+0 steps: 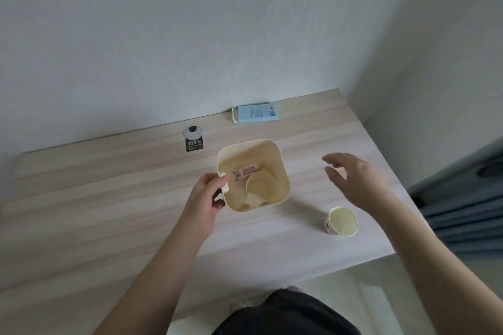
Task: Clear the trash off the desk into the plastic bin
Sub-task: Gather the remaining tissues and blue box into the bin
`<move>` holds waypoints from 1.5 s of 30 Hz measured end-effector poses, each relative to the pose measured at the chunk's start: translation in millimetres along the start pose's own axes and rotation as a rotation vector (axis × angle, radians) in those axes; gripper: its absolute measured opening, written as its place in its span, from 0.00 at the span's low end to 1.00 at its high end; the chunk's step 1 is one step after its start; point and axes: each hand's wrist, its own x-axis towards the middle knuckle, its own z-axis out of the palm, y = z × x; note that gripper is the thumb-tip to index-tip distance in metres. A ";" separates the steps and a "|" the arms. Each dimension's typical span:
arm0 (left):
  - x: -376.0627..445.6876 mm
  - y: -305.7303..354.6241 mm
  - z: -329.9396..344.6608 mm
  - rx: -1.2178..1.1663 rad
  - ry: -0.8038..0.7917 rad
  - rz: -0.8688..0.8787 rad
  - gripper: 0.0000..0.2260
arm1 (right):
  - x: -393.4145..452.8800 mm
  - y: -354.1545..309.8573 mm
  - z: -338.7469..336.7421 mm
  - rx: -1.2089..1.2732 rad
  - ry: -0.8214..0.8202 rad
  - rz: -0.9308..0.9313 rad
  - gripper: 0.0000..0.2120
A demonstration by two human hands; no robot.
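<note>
A cream plastic bin (pixel 280 171) stands on the middle of the wooden desk (pixel 109 198). Inside it lie a paper cup (pixel 261 185) and a small labelled wrapper (pixel 246 172). My left hand (pixel 206 198) grips the bin's left rim at its handle. My right hand (pixel 353 179) hovers to the right of the bin, fingers spread, holding nothing. A second paper cup (pixel 341 220) lies on the desk below my right hand, near the right front edge. A light blue box (pixel 255 113) lies flat at the back of the desk against the wall.
A black sticker (pixel 194 144) and a round cable grommet (pixel 193 131) sit at the back left of the desk. The desk's right edge (pixel 381 149) borders a dark blue bed or cushion (pixel 462 215). White walls close the back and right.
</note>
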 end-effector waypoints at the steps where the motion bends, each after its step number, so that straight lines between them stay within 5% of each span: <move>1: -1.3 -2.2 -4.1 0.002 -0.015 0.002 0.09 | -8.4 10.6 12.9 -0.066 -0.072 0.069 0.18; 6: -8.0 -11.6 -20.0 -0.001 -0.068 0.021 0.07 | -59.9 40.5 73.1 -0.348 -0.467 0.415 0.42; 12: -11.8 -8.3 -29.4 0.019 -0.108 0.027 0.07 | -77.5 40.4 97.0 -0.329 -0.288 0.468 0.26; 17: -12.5 -2.5 -33.0 0.023 -0.093 0.017 0.08 | -73.7 26.9 81.6 -0.288 -0.323 0.503 0.27; 29: -18.8 10.6 -32.1 0.121 -0.043 0.033 0.12 | -63.4 -123.7 -27.2 -0.028 0.311 0.020 0.26; 40: -27.9 5.2 -50.7 0.151 -0.011 0.066 0.14 | -62.0 -177.7 60.0 -0.288 -0.074 -0.245 0.25; 45: -28.9 2.2 -58.1 0.182 0.026 0.069 0.11 | -59.2 -181.8 85.4 -0.439 -0.112 -0.287 0.26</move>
